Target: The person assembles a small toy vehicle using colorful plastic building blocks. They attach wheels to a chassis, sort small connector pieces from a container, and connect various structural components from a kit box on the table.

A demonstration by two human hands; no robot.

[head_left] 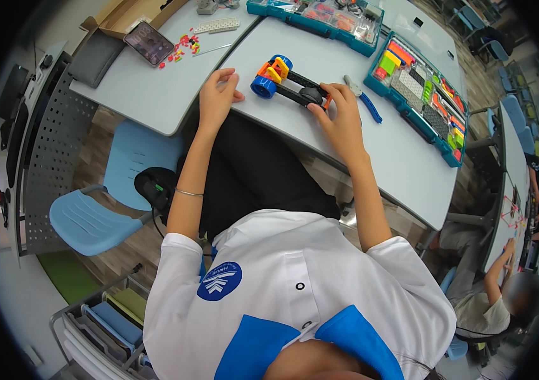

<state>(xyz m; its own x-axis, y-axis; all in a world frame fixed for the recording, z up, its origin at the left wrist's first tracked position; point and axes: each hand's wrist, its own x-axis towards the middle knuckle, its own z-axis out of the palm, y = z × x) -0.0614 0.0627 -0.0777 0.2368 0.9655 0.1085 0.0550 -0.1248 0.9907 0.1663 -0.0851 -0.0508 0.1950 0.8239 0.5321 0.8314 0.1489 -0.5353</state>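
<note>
A small toy vehicle built from plastic parts point(293, 95) stands on the white table. Two blue wheels point(261, 87) carry its left end, with orange and yellow pieces between them. Long black beams run right to a dark round part and an orange piece. My right hand point(343, 120) grips that right end between thumb and fingers, covering some of it. At the table's near edge, left of the wheels, my left hand point(217, 100) is empty, its fingers loosely bent and apart. Blue-handled pliers point(369, 106) lie just right of my right hand.
Two teal cases of colourful parts point(396, 95) stand at the back and right. Further left are a phone point(148, 44), scattered small pink and yellow pieces point(185, 45), a dark pouch point(96, 59) and a cardboard box point(136, 18). Other people sit at a far-right table.
</note>
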